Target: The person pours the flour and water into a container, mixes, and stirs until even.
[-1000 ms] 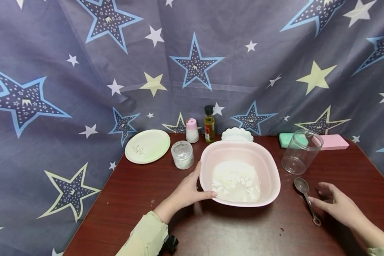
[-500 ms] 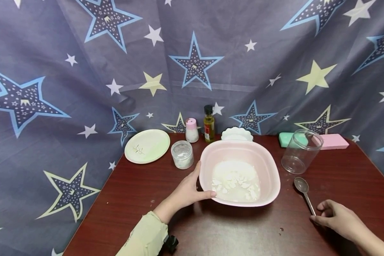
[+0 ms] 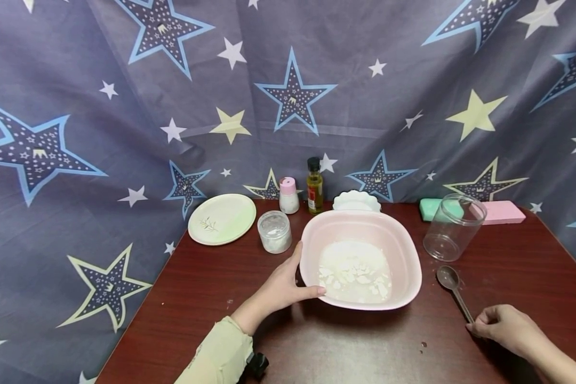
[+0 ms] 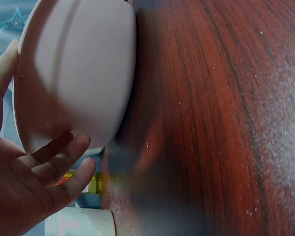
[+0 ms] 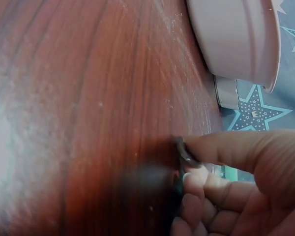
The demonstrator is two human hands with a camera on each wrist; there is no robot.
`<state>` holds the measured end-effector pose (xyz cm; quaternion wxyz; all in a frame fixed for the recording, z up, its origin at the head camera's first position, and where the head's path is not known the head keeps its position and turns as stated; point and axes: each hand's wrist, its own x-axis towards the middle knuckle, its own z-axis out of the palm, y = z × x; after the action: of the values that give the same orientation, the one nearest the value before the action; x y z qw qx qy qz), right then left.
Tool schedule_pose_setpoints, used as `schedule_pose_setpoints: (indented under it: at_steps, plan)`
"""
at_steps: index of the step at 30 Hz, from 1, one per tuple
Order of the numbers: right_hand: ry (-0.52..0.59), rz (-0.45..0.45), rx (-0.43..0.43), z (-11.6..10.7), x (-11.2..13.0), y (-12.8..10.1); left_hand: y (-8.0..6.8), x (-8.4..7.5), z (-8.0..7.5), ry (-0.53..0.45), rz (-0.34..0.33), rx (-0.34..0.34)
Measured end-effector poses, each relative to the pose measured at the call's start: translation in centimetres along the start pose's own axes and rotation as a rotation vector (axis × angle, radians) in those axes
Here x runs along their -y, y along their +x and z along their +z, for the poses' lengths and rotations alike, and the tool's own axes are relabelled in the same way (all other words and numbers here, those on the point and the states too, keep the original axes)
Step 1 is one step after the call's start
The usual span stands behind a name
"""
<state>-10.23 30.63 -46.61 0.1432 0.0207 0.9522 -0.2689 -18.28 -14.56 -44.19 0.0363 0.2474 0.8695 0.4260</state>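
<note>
A pink bowl [image 3: 403,250] with white flour in it stands mid-table. My left hand [image 3: 283,285] holds its left rim, thumb on the front edge; in the left wrist view the fingers [image 4: 54,167] lie straight along the bowl's outer wall [image 4: 78,73]. A metal spoon [image 3: 453,290] lies right of the bowl, bowl end away from me. My right hand [image 3: 501,325] pinches the near end of its handle; the right wrist view shows thumb and fingertips [image 5: 221,152] closed on the handle's end [image 5: 184,152] at the tabletop.
On the dark red table [image 3: 221,298]: an empty clear jar [image 3: 453,226], a small jar of white powder [image 3: 274,232], a green plate [image 3: 222,218], a pink-capped shaker [image 3: 288,196], an oil bottle [image 3: 314,186], a white dish [image 3: 356,201], green and pink blocks [image 3: 501,212]. Star curtain behind.
My right hand drew back toward me along the spoon and closed its fingertips on the handle's end. The spoon shifted slightly. The left hand and bowl stayed put.
</note>
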Motion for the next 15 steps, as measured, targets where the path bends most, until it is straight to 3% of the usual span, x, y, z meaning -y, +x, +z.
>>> schedule_pose_setpoints:
  at_steps: [9,15]
  plan:
    - [0.279,0.002,-0.001,-0.6,-0.2,-0.6,0.0,0.1,0.0,0.005,0.018,-0.005]
    - [0.326,-0.008,-0.094,-2.0,0.6,-0.7,0.0,0.1,0.1,0.001,0.016,-0.006]
